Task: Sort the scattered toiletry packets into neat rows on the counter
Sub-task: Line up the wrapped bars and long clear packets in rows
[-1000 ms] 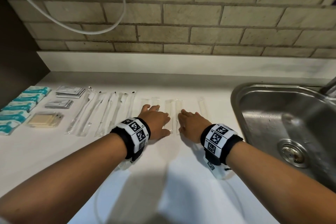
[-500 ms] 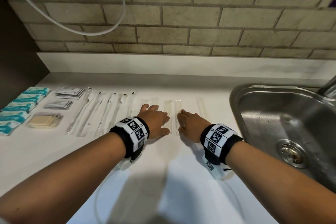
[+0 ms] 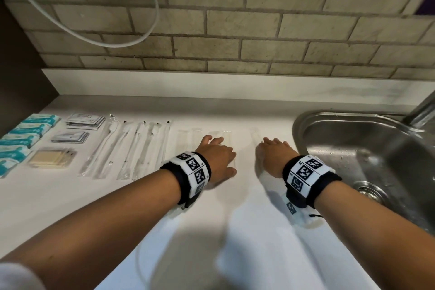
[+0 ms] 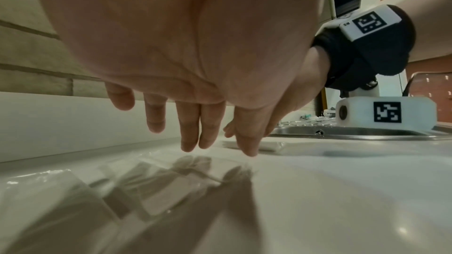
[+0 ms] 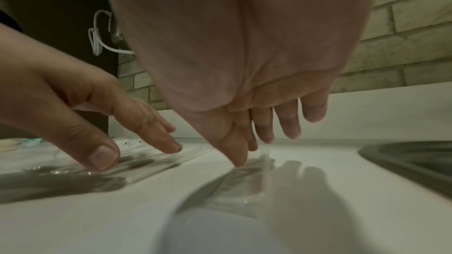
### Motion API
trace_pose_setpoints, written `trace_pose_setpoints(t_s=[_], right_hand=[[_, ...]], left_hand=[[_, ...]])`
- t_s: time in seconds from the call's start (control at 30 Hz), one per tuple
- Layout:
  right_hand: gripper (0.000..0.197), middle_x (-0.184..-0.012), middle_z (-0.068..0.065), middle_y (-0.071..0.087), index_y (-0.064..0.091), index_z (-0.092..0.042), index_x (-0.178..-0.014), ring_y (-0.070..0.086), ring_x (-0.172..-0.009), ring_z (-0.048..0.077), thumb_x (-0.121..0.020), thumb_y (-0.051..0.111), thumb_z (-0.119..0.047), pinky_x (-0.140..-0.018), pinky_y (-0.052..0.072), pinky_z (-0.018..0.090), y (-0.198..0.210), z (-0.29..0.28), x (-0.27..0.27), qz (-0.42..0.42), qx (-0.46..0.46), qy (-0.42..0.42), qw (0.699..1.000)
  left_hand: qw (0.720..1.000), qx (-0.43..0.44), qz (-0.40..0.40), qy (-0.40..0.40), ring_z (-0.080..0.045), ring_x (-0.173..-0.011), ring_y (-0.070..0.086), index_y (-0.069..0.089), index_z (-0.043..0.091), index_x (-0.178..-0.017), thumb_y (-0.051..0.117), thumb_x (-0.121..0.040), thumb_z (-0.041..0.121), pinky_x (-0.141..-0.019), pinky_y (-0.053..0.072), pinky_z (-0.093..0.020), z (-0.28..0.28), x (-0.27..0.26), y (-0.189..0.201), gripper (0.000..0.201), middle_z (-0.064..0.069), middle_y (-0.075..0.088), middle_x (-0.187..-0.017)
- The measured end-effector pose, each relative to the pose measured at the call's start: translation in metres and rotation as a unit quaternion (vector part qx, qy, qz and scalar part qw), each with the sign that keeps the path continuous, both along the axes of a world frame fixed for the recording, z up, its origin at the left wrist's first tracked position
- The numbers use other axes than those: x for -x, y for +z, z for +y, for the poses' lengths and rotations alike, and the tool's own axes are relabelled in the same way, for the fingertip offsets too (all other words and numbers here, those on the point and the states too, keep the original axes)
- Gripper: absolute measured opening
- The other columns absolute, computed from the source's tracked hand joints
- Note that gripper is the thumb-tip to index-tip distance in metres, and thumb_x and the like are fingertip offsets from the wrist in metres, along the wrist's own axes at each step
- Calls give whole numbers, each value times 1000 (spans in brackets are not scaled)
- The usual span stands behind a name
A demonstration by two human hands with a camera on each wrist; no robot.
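On the white counter (image 3: 70, 200) lie rows of packets: teal packets (image 3: 23, 134) at far left, flat grey sachets (image 3: 84, 121), a tan packet (image 3: 50, 159), long clear toothbrush sleeves (image 3: 131, 146) and several thin clear packets (image 3: 188, 136). My left hand (image 3: 217, 155) lies flat with straight fingers (image 4: 188, 132) over the clear packets (image 4: 159, 186). My right hand (image 3: 273, 156) is flat too, palm down, its fingertips (image 5: 238, 154) touching a single clear packet (image 3: 255, 135) set apart to the right, seen beneath them as a clear packet (image 5: 244, 186).
A steel sink (image 3: 367, 148) with a drain (image 3: 369, 193) sits right beside my right hand, its tap (image 3: 423, 108) at the far edge. A brick wall (image 3: 235, 30) and white upstand back the counter. A white cable (image 3: 94, 37) hangs from a wall unit.
My right hand has slid to the right, away from my left hand, with one clear packet under it. The left hand stays over the other clear packets.
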State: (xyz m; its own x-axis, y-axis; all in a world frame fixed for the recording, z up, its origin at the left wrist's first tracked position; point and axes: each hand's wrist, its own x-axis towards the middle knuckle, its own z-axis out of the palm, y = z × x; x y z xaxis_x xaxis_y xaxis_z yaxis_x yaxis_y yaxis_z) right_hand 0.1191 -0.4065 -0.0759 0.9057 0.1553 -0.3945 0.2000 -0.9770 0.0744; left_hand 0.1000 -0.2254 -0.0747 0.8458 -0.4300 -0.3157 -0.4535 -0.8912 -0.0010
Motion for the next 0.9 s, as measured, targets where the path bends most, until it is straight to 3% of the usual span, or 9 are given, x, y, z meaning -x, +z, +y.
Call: trace_pose_setpoints(t_s=[0.17, 0.3, 0.63, 0.8, 0.9], right_hand=[[38, -132, 8, 48, 44, -6, -129, 49, -122, 28, -91, 38, -6, -106, 33, 41, -9, -8, 10, 0, -47, -3, 999], [34, -127, 8, 48, 45, -7, -124, 47, -119, 29, -91, 35, -9, -102, 34, 40, -14, -6, 12, -20, -69, 5, 997], [54, -157, 13, 22, 28, -5, -146, 30, -141, 30, -96, 40, -20, -116, 28, 41, -26, 15, 16, -15, -99, 41, 994], [46, -151, 11, 33, 38, -7, -137, 40, -133, 32, -94, 43, -20, -109, 36, 40, -27, 19, 19, -25, -128, 25, 991], [48, -154, 10, 29, 37, -7, -139, 38, -136, 33, -93, 43, -22, -110, 36, 42, -28, 18, 19, -16, -133, 17, 991]], left_hand=[[1000, -21, -19, -9, -27, -149, 12, 48, 18, -135, 41, -95, 51, -117, 4, -48, -4, 0, -9, 52, 3, 39, -152], [1000, -9, -27, -8, -26, -149, 12, 46, 20, -137, 42, -95, 51, -116, 5, -48, -2, 2, -12, 52, 5, 38, -153], [1000, 6, -28, -8, -26, -148, 16, 55, 22, -122, 46, -93, 52, -116, 5, -49, 0, 5, -12, 43, 6, 43, -149], [999, 9, -30, -8, -28, -147, 18, 56, 22, -112, 46, -91, 54, -115, 7, -50, 1, 2, -14, 40, 7, 46, -146], [999, 5, -33, -11, -27, -147, 19, 56, 21, -112, 46, -91, 54, -115, 7, -50, 1, 1, -15, 40, 7, 46, -146]])
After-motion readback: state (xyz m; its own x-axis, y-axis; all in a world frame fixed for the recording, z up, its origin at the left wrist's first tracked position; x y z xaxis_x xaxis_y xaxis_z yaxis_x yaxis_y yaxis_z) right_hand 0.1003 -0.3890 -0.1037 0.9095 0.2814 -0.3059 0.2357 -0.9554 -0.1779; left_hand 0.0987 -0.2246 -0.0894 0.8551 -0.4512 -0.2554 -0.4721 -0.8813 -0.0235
